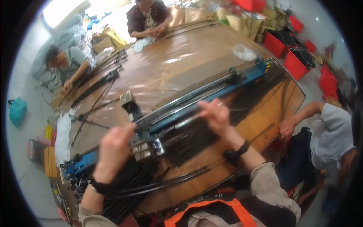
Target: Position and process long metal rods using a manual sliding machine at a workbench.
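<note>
Blue metal rail slants across the frame's centre on the tabletop. I see my left hand curled at centre left, my right hand blurred just right of centre, near the rail; I cannot tell whether either pinches anything.

Blue-painted metal with a faint sheen is shown by the long rail across the centre, and a polished, silvery metal look by the bar beside it. The brown tabletop toward twelve o'clock is given a glossy, slightly rippled finish. Smooth, grained wood is seen in the panel toward four o'clock. Smooth red plastic is seen in the bin at two o'clock, matt woven cloth in the beige sleeve between four and five.
</note>
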A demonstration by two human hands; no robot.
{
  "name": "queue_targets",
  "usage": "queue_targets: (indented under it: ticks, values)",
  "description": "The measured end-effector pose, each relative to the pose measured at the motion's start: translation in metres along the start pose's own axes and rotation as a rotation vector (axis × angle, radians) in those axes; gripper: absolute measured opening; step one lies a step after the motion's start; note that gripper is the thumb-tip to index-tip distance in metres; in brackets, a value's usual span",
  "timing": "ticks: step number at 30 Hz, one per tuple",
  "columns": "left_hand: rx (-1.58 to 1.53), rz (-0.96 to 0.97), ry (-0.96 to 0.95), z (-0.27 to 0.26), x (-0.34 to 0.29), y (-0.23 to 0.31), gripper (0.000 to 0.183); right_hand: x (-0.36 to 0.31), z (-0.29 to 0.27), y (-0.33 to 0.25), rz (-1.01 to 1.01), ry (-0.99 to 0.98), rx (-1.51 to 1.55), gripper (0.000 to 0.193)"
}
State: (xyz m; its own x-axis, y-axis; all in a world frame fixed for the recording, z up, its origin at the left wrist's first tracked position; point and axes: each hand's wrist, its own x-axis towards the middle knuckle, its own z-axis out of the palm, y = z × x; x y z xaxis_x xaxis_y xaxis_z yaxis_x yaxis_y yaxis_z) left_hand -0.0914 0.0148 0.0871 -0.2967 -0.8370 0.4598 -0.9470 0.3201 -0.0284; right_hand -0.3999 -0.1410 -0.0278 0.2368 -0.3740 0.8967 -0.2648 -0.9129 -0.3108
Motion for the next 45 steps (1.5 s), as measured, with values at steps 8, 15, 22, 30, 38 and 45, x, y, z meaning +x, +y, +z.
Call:
queue_targets:
  ticks: [8,15,22,30,38,45]
  values:
    - [0.082,-0.367,0.297,-0.070,-0.047,-0.064,0.016,0.025,0.075,-0.010,0.475,-0.399,0.267,0.013]
    - [0.077,-0.595,0.227,-0.094,-0.109,-0.065,0.019,0.085,0.183,-0.064,0.052,-0.441,0.532,0.013]
    - [0.116,-0.620,0.233,-0.088,-0.165,-0.077,0.021,0.089,0.208,-0.074,0.089,-0.654,0.539,0.008]
    - [0.071,-0.657,0.190,-0.075,-0.154,-0.085,0.022,0.101,0.203,-0.074,0.138,-0.688,0.547,0.012]
    - [0.035,-0.687,0.135,-0.069,-0.143,-0.076,0.023,0.099,0.213,-0.074,0.070,-0.759,0.533,0.014]
    - [0.117,-0.616,0.121,-0.069,-0.153,-0.091,0.022,0.097,0.209,-0.070,-0.297,-0.852,0.022,0.002]
